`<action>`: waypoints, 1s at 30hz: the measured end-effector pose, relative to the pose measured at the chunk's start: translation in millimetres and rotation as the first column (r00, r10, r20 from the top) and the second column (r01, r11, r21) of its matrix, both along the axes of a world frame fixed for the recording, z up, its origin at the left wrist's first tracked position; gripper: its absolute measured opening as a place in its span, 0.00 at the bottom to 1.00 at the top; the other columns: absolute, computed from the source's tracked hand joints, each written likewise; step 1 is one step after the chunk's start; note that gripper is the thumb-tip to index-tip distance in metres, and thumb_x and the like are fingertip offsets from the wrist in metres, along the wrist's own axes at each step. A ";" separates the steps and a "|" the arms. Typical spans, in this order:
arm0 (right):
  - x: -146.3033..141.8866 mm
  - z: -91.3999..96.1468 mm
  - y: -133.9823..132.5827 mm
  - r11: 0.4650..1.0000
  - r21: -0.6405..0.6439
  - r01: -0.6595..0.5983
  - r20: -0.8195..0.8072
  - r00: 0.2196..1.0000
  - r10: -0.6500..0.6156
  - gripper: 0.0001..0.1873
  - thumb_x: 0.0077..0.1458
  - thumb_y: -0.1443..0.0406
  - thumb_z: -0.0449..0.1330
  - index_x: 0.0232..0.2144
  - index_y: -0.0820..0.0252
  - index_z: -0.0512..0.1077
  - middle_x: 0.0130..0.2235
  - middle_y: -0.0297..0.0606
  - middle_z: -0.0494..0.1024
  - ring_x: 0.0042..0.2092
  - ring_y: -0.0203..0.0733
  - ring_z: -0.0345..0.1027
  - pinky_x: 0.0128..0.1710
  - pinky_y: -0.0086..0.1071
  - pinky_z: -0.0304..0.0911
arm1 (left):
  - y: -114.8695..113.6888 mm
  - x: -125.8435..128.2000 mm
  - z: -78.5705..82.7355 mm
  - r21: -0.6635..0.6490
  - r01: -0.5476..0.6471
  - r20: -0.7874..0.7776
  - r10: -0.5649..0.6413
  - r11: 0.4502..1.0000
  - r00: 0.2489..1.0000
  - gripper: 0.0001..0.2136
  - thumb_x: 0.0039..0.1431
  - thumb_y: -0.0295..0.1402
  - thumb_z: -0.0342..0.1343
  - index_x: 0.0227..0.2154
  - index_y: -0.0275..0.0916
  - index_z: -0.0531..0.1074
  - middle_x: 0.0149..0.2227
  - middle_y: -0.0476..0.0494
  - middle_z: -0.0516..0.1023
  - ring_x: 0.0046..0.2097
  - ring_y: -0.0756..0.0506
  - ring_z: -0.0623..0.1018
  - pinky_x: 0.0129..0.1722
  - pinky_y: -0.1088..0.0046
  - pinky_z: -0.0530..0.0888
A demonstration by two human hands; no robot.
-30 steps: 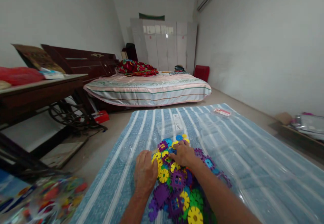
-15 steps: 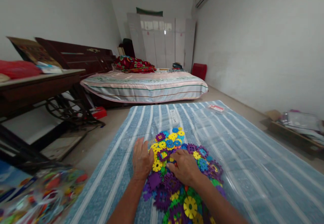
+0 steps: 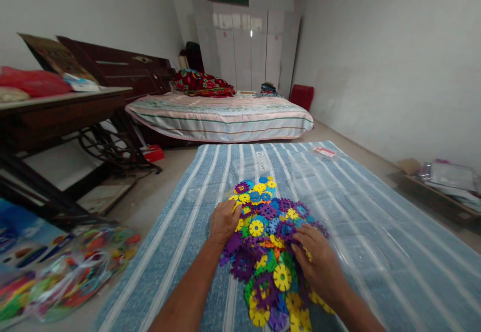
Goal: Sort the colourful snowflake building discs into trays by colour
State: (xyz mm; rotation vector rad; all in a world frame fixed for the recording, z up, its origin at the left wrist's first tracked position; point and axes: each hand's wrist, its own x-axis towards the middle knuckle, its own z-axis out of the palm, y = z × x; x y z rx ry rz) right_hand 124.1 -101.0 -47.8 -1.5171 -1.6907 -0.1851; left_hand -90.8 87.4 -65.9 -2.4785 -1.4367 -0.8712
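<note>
A pile of flat plastic gear-shaped pieces (image 3: 268, 222) in purple, yellow, blue and green lies on a blue striped mat (image 3: 356, 222). My left hand (image 3: 224, 222) rests at the pile's left edge, fingers curled against the pieces. My right hand (image 3: 319, 264) lies palm down on the pile's right side, fingers stretched over the pieces. Neither hand visibly lifts a piece.
A clear plastic bag of colourful toys (image 3: 71, 272) lies on the floor at left. A dark wooden table (image 3: 56, 111) stands at left, a bed (image 3: 221, 119) behind the mat, white wardrobes (image 3: 244, 51) at the back. A small red-and-white packet (image 3: 323, 151) lies on the mat's far corner.
My right hand has slid from the pile's far middle back to its near right side. My left hand shifted slightly along the left edge. The pile is spread wider.
</note>
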 end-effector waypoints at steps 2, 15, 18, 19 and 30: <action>3.2 -3.5 -9.0 1.000 -0.003 0.016 0.015 1.000 -0.016 0.09 0.56 0.66 0.55 0.38 0.56 0.73 0.41 0.41 0.77 0.47 0.45 0.69 0.50 0.45 0.66 | 0.1 0.6 0.5 -0.039 -0.013 0.012 0.014 0.999 1.000 0.12 0.61 0.37 0.46 0.32 0.38 0.72 0.35 0.41 0.78 0.39 0.44 0.75 0.41 0.68 0.71; 4.0 -14.1 -57.5 0.992 -0.121 -0.037 0.137 0.989 0.053 0.17 0.51 0.64 0.60 0.45 0.54 0.71 0.57 0.45 0.67 0.60 0.54 0.57 0.52 0.51 0.64 | -6.4 7.7 11.9 -0.202 -0.168 -0.037 0.164 0.965 0.986 0.15 0.60 0.41 0.45 0.35 0.36 0.72 0.38 0.38 0.78 0.42 0.42 0.76 0.44 0.66 0.70; -6.6 -19.2 -59.0 0.980 -0.199 -0.019 0.167 0.985 0.053 0.21 0.48 0.63 0.62 0.47 0.56 0.71 0.60 0.48 0.61 0.62 0.58 0.52 0.53 0.53 0.62 | -6.3 8.4 12.1 -0.207 -0.171 -0.053 0.163 0.963 0.985 0.15 0.61 0.41 0.45 0.35 0.36 0.72 0.38 0.38 0.78 0.43 0.42 0.76 0.44 0.67 0.70; -9.9 -20.8 -58.1 0.976 -0.217 -0.001 0.172 0.984 0.039 0.22 0.48 0.63 0.63 0.47 0.56 0.71 0.60 0.49 0.61 0.62 0.59 0.52 0.53 0.53 0.61 | -6.4 8.4 12.2 -0.208 -0.169 -0.057 0.161 0.963 0.985 0.15 0.61 0.41 0.45 0.34 0.36 0.72 0.38 0.39 0.78 0.43 0.42 0.76 0.44 0.67 0.70; -17.4 -26.2 -46.2 0.974 -0.221 0.045 0.065 0.997 -0.031 0.12 0.51 0.64 0.59 0.40 0.58 0.73 0.56 0.49 0.66 0.58 0.54 0.58 0.53 0.50 0.62 | -2.7 5.6 8.4 -0.205 -0.083 -0.034 0.078 0.975 0.996 0.14 0.62 0.39 0.44 0.34 0.37 0.72 0.37 0.41 0.78 0.41 0.44 0.75 0.44 0.68 0.69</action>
